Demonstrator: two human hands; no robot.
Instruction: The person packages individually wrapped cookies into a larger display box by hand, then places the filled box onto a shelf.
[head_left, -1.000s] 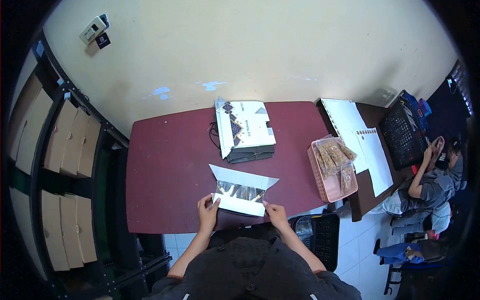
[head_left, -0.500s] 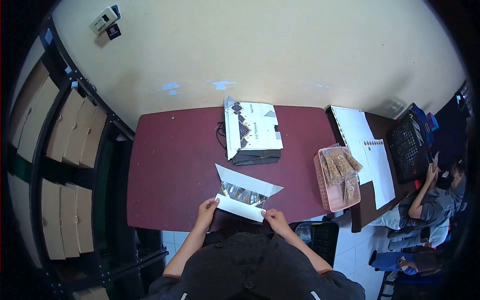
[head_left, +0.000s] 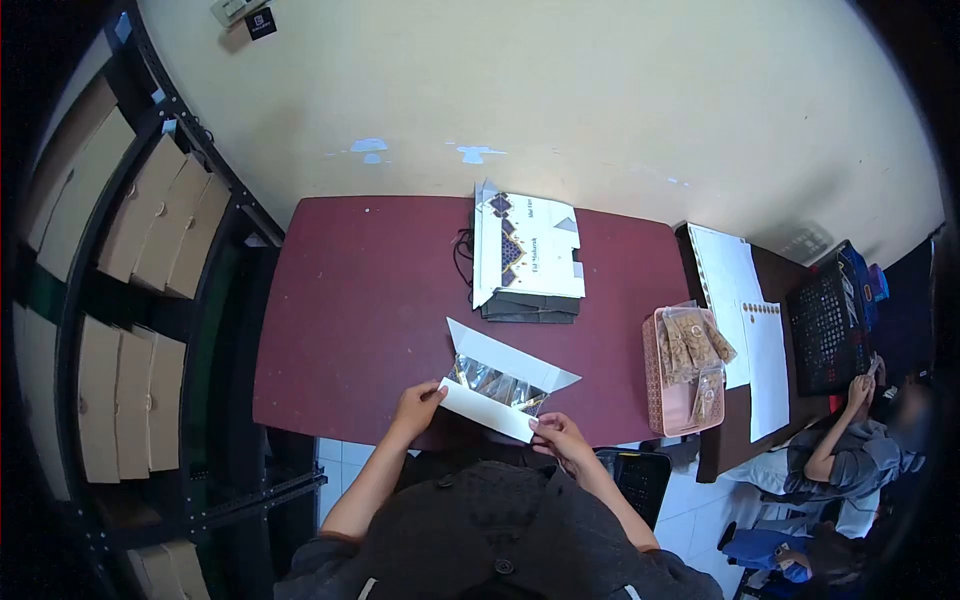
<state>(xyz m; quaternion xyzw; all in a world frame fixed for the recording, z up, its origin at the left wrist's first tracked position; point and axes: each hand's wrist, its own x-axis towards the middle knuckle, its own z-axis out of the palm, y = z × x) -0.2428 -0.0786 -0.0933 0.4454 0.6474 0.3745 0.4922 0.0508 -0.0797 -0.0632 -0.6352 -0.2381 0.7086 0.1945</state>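
Observation:
A white cardboard box (head_left: 487,411) with its lid flap raised lies near the front edge of the maroon table. Several packets in clear wrapping (head_left: 495,384) fill it, with bits of gold and dark showing; their kind is too small to tell. At the box's left front corner, my left hand (head_left: 416,410) pinches the white panel. My right hand (head_left: 562,440) is closed on the right front corner, thumb on top. Behind the box, a stack of flat white printed cartons (head_left: 540,245) rests on dark folded bags (head_left: 530,307).
A pink basket (head_left: 655,400) of bagged brown food (head_left: 692,340) stands at the table's right. Beyond it are paper sheets (head_left: 765,370) and a black crate (head_left: 828,320). Shelves with cardboard boxes (head_left: 150,400) line the left. A seated person (head_left: 850,460) works at far right.
The view has shifted slightly. Both hands stay on the box's front corners, and the right fingers have curled further around their corner.

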